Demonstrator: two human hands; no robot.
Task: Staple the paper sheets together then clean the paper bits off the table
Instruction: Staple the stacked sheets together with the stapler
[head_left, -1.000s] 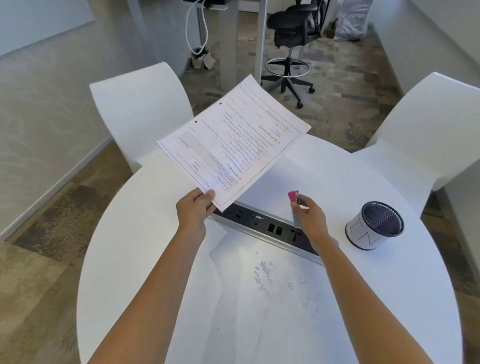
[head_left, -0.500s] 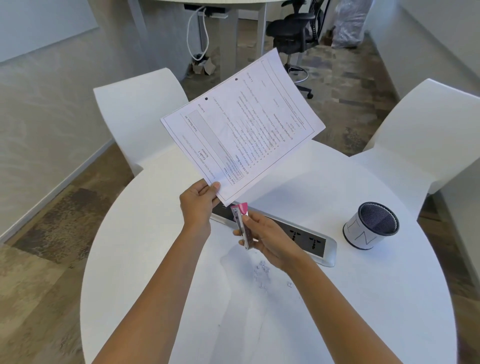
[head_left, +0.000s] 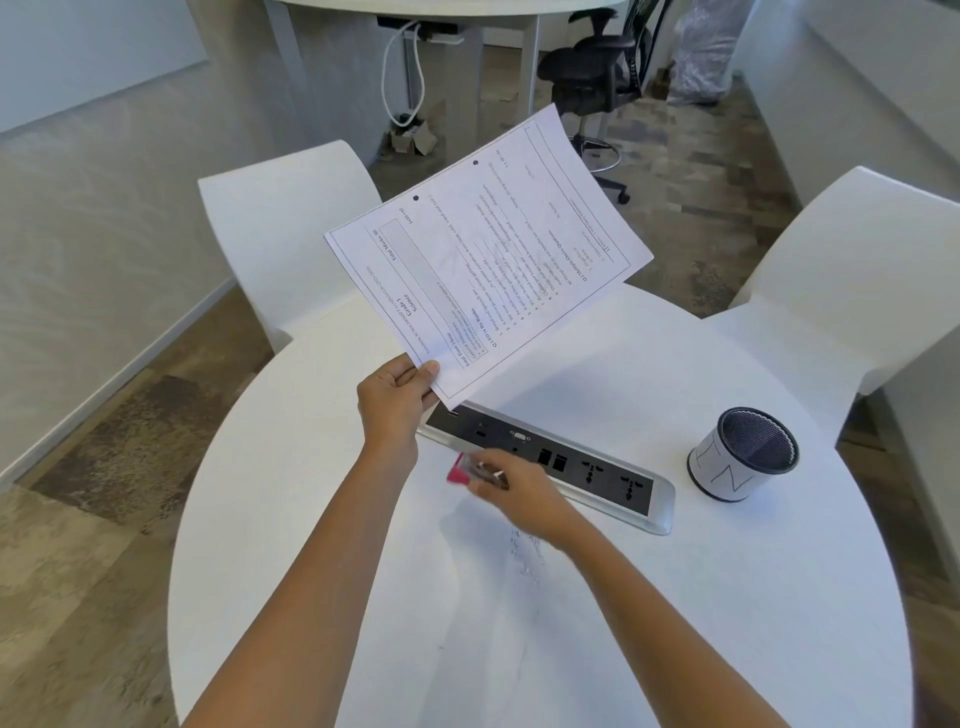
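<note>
My left hand (head_left: 397, 402) pinches the near corner of the printed paper sheets (head_left: 488, 254) and holds them tilted in the air above the far side of the round white table (head_left: 727, 597). My right hand (head_left: 519, 491) grips a small pink stapler (head_left: 462, 474) low over the table, just below and to the right of the left wrist, blurred by motion. Small white paper bits (head_left: 527, 556) lie scattered on the tabletop beside my right forearm, partly hidden by it.
A black socket panel with a silver frame (head_left: 660, 514) is set into the table's middle. A black mesh cup with a white label (head_left: 743, 454) stands at the right. Two white chairs (head_left: 275, 228) (head_left: 852, 270) flank the far side; an office chair (head_left: 597, 67) is behind.
The right hand picked up the pink stapler from behind the socket panel and brought it left and down toward the left wrist. The left hand raised the sheets higher.
</note>
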